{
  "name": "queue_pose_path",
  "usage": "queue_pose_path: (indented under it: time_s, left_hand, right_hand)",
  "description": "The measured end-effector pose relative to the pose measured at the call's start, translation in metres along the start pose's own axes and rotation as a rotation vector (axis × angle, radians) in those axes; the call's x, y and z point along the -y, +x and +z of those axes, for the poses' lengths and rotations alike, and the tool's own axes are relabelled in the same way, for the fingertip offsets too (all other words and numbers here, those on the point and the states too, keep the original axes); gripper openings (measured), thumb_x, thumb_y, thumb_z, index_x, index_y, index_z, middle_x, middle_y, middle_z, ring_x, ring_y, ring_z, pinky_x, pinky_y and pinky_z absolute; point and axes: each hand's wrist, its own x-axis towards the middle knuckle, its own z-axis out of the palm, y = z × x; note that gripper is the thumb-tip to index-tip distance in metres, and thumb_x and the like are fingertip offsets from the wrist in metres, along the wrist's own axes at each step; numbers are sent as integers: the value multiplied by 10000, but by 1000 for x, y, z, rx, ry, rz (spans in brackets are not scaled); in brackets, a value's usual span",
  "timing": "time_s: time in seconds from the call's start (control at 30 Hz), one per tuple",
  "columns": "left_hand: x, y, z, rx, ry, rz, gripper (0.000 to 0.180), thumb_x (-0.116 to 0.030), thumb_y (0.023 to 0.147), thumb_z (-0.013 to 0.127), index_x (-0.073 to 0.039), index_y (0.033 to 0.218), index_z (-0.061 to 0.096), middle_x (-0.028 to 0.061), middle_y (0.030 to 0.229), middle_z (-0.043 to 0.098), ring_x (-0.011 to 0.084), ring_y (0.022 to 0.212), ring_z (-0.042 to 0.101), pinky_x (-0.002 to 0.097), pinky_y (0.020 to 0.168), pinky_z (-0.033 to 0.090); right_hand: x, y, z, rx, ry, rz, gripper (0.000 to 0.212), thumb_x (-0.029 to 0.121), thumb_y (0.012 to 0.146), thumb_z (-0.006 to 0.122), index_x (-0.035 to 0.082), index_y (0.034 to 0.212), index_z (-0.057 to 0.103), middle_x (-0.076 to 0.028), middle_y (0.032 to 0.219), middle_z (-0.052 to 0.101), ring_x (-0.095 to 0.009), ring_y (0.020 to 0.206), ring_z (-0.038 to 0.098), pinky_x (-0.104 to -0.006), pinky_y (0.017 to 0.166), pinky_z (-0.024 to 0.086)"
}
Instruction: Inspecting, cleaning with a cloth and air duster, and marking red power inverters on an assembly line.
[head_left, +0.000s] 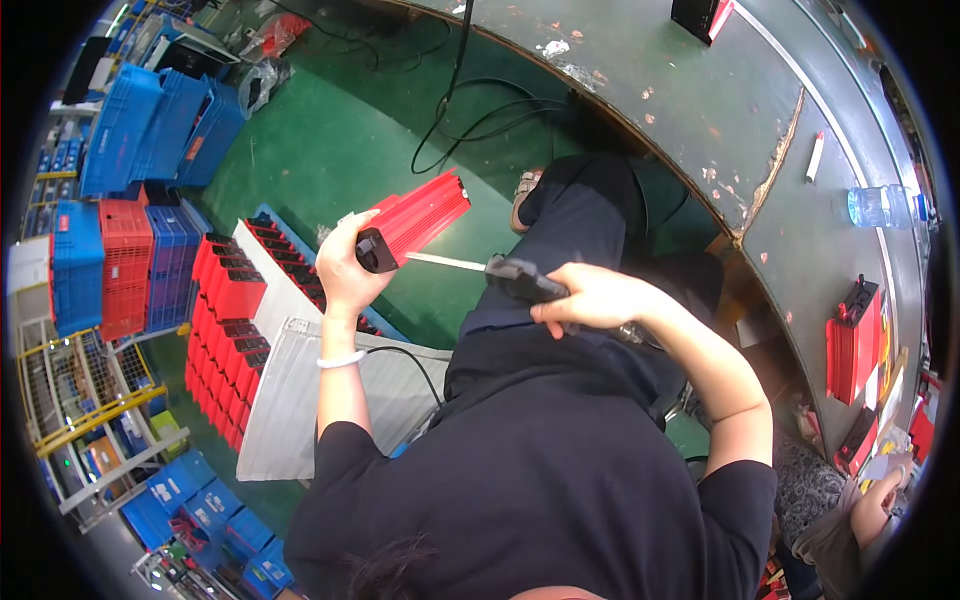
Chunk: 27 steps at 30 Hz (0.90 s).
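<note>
My left hand (345,268) grips a red ribbed metal housing (425,217) by its near end, which has a black end cap. The housing slants up to the right above the floor. In my right hand (600,298) is a dark handheld tool (522,279) with a long, thin, pale rod. The rod points left, and its tip reaches the lower edge of the housing beside the black cap. Whether it touches, I cannot tell. My fingers partly hide the tool's handle.
Red housings (225,345) with black ends are stacked at my left beside a light grey sheet (285,405). Blue crates (125,130) stand farther left. A worn dark workbench (700,120) curves along the right, with a water bottle (880,206). A black cable (440,120) hangs ahead. Another person's hand (876,505) is at lower right.
</note>
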Motion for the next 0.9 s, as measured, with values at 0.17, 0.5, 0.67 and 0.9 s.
queue_pose_path:
  time_s: [0.17, 0.5, 0.67, 0.9]
  left_hand:
    - [-3, 1, 0, -17, -4, 27, 502, -126, 591, 811, -47, 1056, 641, 114, 968, 689, 264, 865, 676, 323, 787, 519]
    - [42, -22, 22, -38, -84, -364, 655, -281, 580, 883, -16, 1096, 578, 123, 979, 666, 228, 874, 657, 339, 791, 513]
    - [64, -24, 36, -29, -1315, -1262, 440, -222, 838, 693, -25, 1208, 556, 118, 1143, 635, 263, 998, 641, 425, 862, 534]
    - [61, -43, 53, -112, -1416, -1683, 552, -482, 809, 665, -142, 1235, 576, 71, 1177, 645, 276, 1020, 635, 476, 872, 519]
  right_hand:
    - [-42, 18, -14, -208, 86, 99, 242, 245, 864, 599, 22, 781, 640, -13, 652, 642, -95, 623, 591, -268, 595, 464]
    - [-1, -8, 14, -54, -183, -22, 309, 360, 837, 594, 59, 873, 657, -69, 734, 683, -265, 792, 666, -373, 767, 494]
    - [-24, -1, 16, -232, -543, 33, 342, 355, 834, 559, 35, 906, 656, -197, 838, 669, -361, 873, 647, -444, 792, 513]
    - [-40, 18, 14, -451, -716, 61, 258, 282, 804, 571, 47, 859, 661, -174, 806, 677, -346, 805, 664, -444, 746, 523]
